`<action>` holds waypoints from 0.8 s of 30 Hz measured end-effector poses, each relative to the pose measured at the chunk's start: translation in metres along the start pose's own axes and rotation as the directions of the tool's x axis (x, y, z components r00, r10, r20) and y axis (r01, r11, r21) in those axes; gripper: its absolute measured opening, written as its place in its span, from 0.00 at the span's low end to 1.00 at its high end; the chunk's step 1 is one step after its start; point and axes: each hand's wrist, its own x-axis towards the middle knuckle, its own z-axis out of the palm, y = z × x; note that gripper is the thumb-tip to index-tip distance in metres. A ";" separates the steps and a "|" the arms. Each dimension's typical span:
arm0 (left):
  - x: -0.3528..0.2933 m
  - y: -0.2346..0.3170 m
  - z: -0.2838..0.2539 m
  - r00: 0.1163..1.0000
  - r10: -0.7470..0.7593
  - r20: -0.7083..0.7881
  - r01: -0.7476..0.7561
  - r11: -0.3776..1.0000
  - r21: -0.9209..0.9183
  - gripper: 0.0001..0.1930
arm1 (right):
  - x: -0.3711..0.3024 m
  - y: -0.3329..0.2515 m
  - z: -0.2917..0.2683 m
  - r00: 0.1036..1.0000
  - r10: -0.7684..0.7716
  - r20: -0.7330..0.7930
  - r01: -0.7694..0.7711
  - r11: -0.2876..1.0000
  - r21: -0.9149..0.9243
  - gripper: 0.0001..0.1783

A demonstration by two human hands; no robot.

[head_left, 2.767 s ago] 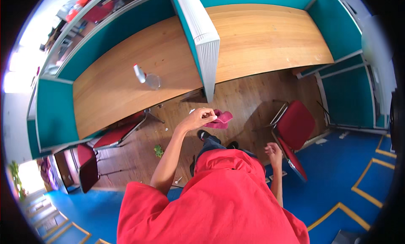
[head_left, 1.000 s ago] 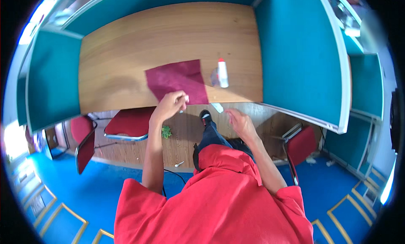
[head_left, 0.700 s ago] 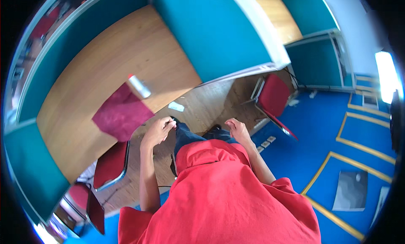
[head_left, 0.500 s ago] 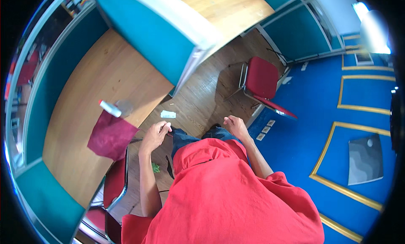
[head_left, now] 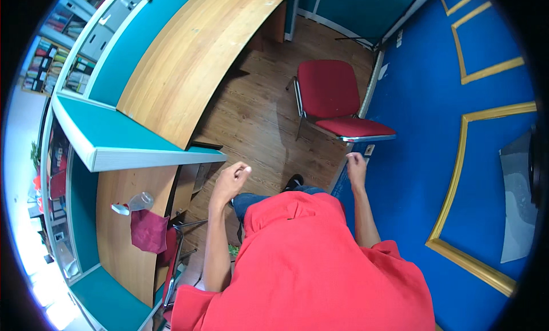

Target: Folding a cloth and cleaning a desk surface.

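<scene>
My left hand [head_left: 231, 182] is held in the air in front of me, fingers curled in, with nothing seen in it. It is nearest the end of a teal partition [head_left: 160, 158]. On the right, my right hand [head_left: 357, 170] is also loosely closed and shows no object; it hangs before the blue wall, below a red chair [head_left: 329, 91]. Neither hand touches anything. To the left, a maroon cloth [head_left: 149, 231] drapes over the edge of a wooden desk [head_left: 123, 256]. Beside the cloth lies a clear spray bottle [head_left: 140, 202] with a white and red top.
A second wooden desk [head_left: 194, 51] stands ahead on the left, beyond the partition. Another red chair [head_left: 170, 256] is against the near desk. Gold frame moulding [head_left: 457, 176] runs along the blue wall [head_left: 400, 159]. Wood flooring [head_left: 251, 114] stretches ahead.
I have moved forward along the floor: the near desk, cloth and bottle now sit further back on the left, and the red chair ahead is closer. Both hands stay curled.
</scene>
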 end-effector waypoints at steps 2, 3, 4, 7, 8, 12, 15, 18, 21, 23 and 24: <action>0.018 0.034 0.029 1.000 0.010 0.005 -0.010 0.998 0.067 0.17 | 0.025 0.018 -0.030 0.969 0.047 -0.242 -0.072 0.993 -0.094 0.14; 0.025 0.049 0.040 1.000 0.014 0.025 -0.016 0.994 0.104 0.16 | 0.034 0.022 -0.041 0.976 -0.029 -0.218 0.011 0.996 -0.083 0.14; 0.031 0.061 0.047 1.000 0.003 0.009 -0.004 0.993 0.122 0.16 | 0.042 0.022 -0.051 0.946 -0.179 -0.271 0.088 0.945 -0.316 0.24; 0.047 0.082 0.056 0.985 0.085 0.150 -0.090 0.995 0.031 0.12 | 0.065 0.014 -0.063 0.942 -0.298 -0.155 0.137 0.763 -0.632 0.37; 0.054 0.086 0.055 0.988 0.086 0.132 -0.094 0.994 0.056 0.12 | 0.071 0.010 -0.064 0.966 -0.254 -0.045 0.139 0.659 -0.739 0.41; 0.083 0.091 0.056 0.975 0.165 0.151 -0.170 0.985 0.021 0.20 | 0.094 0.006 -0.066 0.940 -0.304 0.157 0.293 0.476 -0.830 0.33; 0.112 0.095 0.059 0.951 0.308 0.008 -0.306 0.946 -0.105 0.27 | 0.123 0.003 -0.067 0.948 -0.175 0.267 0.318 0.436 -0.842 0.22; 0.150 0.105 0.059 0.884 0.460 -0.084 -0.467 0.871 -0.155 0.29 | 0.149 -0.007 -0.073 0.935 0.012 0.355 0.317 0.424 -0.849 0.13; 0.183 0.117 0.052 0.851 0.508 -0.136 -0.525 0.833 -0.175 0.31 | 0.164 -0.019 -0.073 0.881 0.145 0.450 0.366 0.393 -0.844 0.10; 0.202 0.121 0.043 0.845 0.516 -0.139 -0.532 0.835 -0.139 0.31 | 0.173 -0.028 -0.068 0.835 0.182 0.519 0.447 0.325 -0.833 0.09; 0.212 0.121 0.036 0.841 0.516 -0.163 -0.539 0.828 -0.157 0.31 | 0.177 -0.034 -0.066 0.821 0.143 0.553 0.477 0.360 -0.802 0.09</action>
